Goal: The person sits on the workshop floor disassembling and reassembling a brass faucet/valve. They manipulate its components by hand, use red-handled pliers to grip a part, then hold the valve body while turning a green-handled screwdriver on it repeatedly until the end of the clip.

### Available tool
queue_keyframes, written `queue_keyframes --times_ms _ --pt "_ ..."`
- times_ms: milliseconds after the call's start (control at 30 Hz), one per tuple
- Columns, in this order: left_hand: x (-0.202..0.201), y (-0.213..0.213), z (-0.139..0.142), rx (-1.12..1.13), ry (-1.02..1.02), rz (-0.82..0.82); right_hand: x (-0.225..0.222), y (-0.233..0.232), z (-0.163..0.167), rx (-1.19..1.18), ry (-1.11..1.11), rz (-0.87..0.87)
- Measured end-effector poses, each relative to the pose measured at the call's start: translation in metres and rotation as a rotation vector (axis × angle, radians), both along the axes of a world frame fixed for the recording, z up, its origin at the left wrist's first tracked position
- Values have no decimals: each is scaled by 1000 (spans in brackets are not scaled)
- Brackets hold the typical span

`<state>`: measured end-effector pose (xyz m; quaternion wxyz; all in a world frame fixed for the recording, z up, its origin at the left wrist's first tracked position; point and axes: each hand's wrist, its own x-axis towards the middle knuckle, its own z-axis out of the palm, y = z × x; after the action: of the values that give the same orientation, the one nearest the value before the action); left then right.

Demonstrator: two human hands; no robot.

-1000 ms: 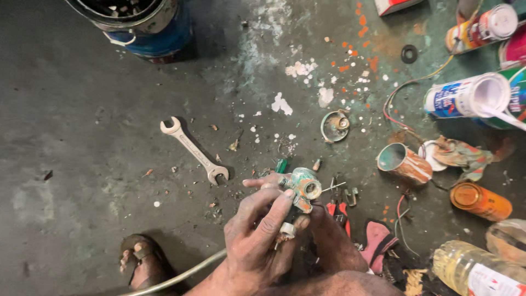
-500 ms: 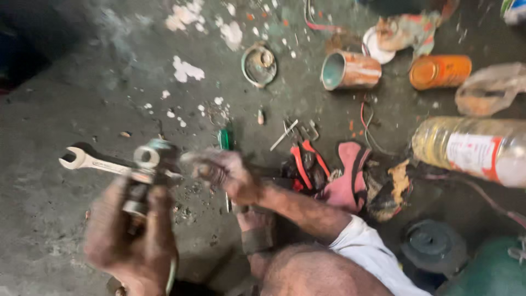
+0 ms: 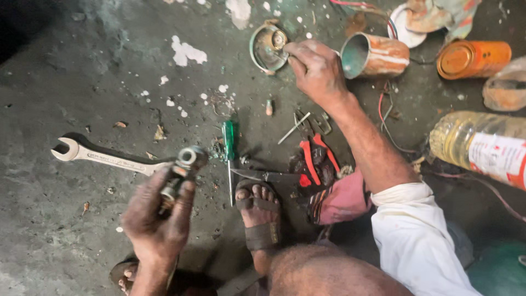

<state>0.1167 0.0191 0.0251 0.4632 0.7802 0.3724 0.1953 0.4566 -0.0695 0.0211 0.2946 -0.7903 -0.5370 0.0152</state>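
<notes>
Dull grimy metal fitting in my left hand; matt steel wrench; glossy green plastic screwdriver handle; rusty tin can; rough, paint-flecked concrete floor.

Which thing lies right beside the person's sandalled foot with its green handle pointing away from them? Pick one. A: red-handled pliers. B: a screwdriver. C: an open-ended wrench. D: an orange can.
B: the screwdriver lies on the floor just left of the sandalled foot, green handle at the far end, while the wrench lies farther left, behind the left hand.
</notes>
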Motion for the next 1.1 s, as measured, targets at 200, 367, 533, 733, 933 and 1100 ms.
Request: queue_keyframes --times_ms 200,367,533,733,933,1100 --pt "16 3 -2 -64 64 14 7 21 -22 -233 -286 117" --pt "24 5 -1 -98 54 4 14 17 -44 -205 -225 155" --pt "24 3 -7 -150 -5 11 11 15 -44 -194 -160 155" --pt "30 12 -39 -144 68 9 -25 -12 -25 48 433 -51" --pt "25 39 -81 -673 155 119 -97 -42 -21 194 1447 -260" --pt "14 52 -84 -519 112 87 -136 -49 -29 182 1799 -343"
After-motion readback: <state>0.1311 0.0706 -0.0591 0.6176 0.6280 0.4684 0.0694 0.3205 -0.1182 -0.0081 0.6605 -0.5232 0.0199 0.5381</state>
